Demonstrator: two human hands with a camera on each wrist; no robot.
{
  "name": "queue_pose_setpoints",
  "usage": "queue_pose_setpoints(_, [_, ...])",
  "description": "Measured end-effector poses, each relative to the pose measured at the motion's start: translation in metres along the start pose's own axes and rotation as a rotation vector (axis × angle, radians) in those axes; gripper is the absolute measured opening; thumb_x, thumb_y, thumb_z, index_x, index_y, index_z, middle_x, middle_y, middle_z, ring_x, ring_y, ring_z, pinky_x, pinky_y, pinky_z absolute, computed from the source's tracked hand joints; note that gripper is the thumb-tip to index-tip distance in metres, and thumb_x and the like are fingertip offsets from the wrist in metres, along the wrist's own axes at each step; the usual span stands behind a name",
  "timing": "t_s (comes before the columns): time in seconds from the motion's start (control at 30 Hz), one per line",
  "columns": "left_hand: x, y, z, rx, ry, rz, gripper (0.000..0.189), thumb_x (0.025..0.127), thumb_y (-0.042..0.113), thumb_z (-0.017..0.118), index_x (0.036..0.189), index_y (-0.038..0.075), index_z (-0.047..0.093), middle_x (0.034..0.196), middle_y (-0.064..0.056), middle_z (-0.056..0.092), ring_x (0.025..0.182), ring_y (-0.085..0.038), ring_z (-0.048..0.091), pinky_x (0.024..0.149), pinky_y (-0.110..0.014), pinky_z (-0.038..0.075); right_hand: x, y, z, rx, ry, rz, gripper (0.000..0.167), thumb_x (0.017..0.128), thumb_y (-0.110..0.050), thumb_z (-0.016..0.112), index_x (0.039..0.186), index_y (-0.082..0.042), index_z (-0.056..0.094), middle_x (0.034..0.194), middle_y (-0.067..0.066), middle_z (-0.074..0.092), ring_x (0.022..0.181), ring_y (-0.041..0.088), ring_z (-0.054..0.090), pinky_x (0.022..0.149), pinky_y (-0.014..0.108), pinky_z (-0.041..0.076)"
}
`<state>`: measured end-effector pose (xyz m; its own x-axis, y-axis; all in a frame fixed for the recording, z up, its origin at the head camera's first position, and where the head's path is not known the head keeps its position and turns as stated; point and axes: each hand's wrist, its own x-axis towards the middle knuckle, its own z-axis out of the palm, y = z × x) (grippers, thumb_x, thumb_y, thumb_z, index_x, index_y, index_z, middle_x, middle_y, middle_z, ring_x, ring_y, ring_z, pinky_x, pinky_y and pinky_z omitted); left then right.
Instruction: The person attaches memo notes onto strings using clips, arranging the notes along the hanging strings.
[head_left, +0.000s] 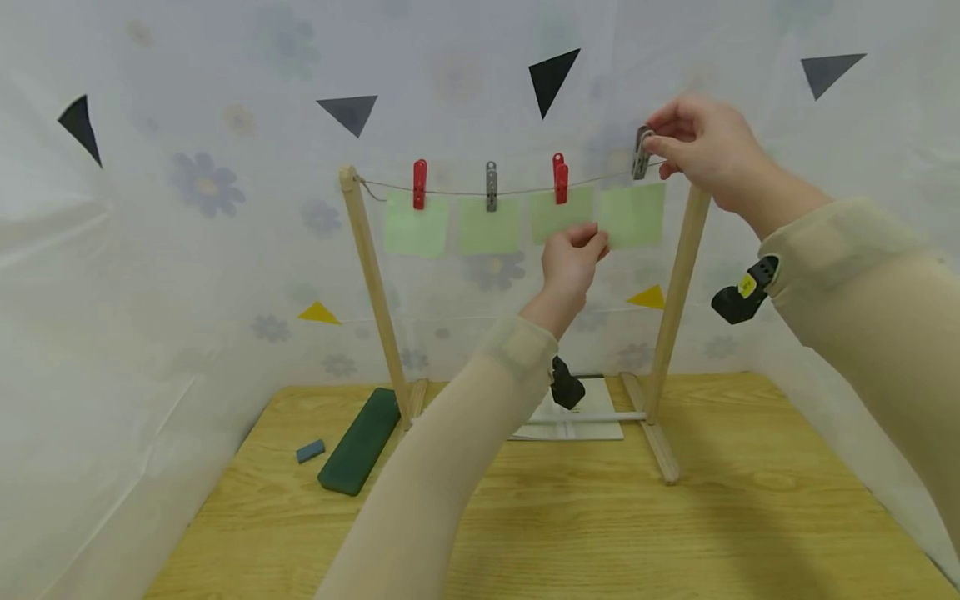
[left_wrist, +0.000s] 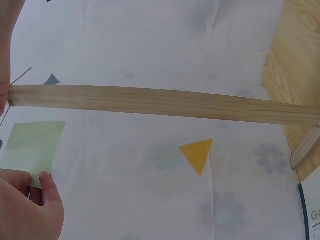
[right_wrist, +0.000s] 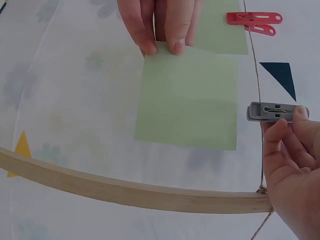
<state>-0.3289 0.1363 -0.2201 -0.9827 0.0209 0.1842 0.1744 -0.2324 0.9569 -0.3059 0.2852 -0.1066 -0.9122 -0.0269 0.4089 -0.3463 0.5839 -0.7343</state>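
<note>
My left hand (head_left: 568, 265) pinches a light green paper square (head_left: 633, 217) by its left edge, holding it just below the twine (head_left: 517, 192). Near the right end of the twine, my right hand (head_left: 708, 150) pinches a grey clothespin (head_left: 640, 154) between thumb and fingers. In the right wrist view this clothespin (right_wrist: 257, 111) lies across the twine, with a gap between it and the paper (right_wrist: 187, 100). Three more green squares hang in a row to the left, under a red clothespin (head_left: 419, 185), a grey one (head_left: 491, 187) and another red one (head_left: 561, 182).
The twine runs between a left wooden post (head_left: 372, 292) and a right wooden post (head_left: 678, 300), joined low down by a white bar (head_left: 592, 417). A dark green case (head_left: 362, 442), a small blue block (head_left: 310, 451) and a notebook (head_left: 600, 429) lie on the wooden table (head_left: 570, 525).
</note>
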Motion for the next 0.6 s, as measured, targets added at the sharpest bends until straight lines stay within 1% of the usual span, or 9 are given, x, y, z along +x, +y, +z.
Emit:
queue_pose_setpoints(0.2, [0.0006,-0.0004,-0.0006,0.003,-0.003,-0.002,0.028,0.094,0.005,0.066,0.121,-0.002,0.068,0.116,-0.013,0.070,0.102,-0.024,0.072,0.084,-0.022,0.058,-0.0019,0.0021,-0.0003,-0.021,-0.023,0.025,0.026,0.101,-0.025,0.054,0.125,-0.014,0.055,0.101,-0.018,0.058,0.083,0.003,0.057,0.066,0.011,0.050])
queue_pose_setpoints(0.33, [0.0006,0.0011,0.0002,0.006,-0.005,0.005,0.028,0.095,0.006,0.066,0.121,-0.001,0.069,0.115,-0.013,0.071,0.101,-0.024,0.073,0.086,-0.022,0.057,-0.0020,0.0048,-0.0001,-0.038,-0.038,0.033,0.027,0.102,-0.027,0.054,0.126,-0.015,0.056,0.102,-0.019,0.059,0.080,0.005,0.058,0.068,0.012,0.050])
queue_pose_setpoints(0.43, [0.0006,0.0023,0.0012,0.008,-0.010,0.018,0.027,0.094,0.006,0.066,0.120,-0.001,0.069,0.112,-0.013,0.071,0.099,-0.024,0.073,0.086,-0.022,0.057,-0.0019,0.0069,0.0006,-0.062,-0.051,0.029,0.030,0.102,-0.029,0.054,0.128,-0.014,0.056,0.103,-0.019,0.059,0.083,0.005,0.058,0.070,0.014,0.049])
queue_pose_setpoints(0.53, [0.0008,0.0028,0.0024,0.008,-0.018,0.030,0.026,0.094,0.005,0.067,0.119,-0.002,0.070,0.109,-0.013,0.072,0.098,-0.023,0.073,0.083,-0.021,0.058,-0.0023,0.0087,0.0015,-0.088,-0.058,0.021,0.037,0.102,-0.031,0.054,0.133,-0.010,0.054,0.108,-0.016,0.060,0.088,0.003,0.057,0.072,0.015,0.050])
queue_pose_setpoints(0.6, [0.0009,0.0024,0.0027,0.008,-0.017,0.034,0.026,0.094,0.005,0.067,0.118,-0.002,0.070,0.108,-0.013,0.072,0.097,-0.023,0.074,0.082,-0.021,0.058,-0.0027,0.0095,0.0022,-0.107,-0.060,0.019,0.043,0.102,-0.032,0.053,0.137,-0.007,0.052,0.114,-0.010,0.062,0.090,0.001,0.056,0.073,0.016,0.050])
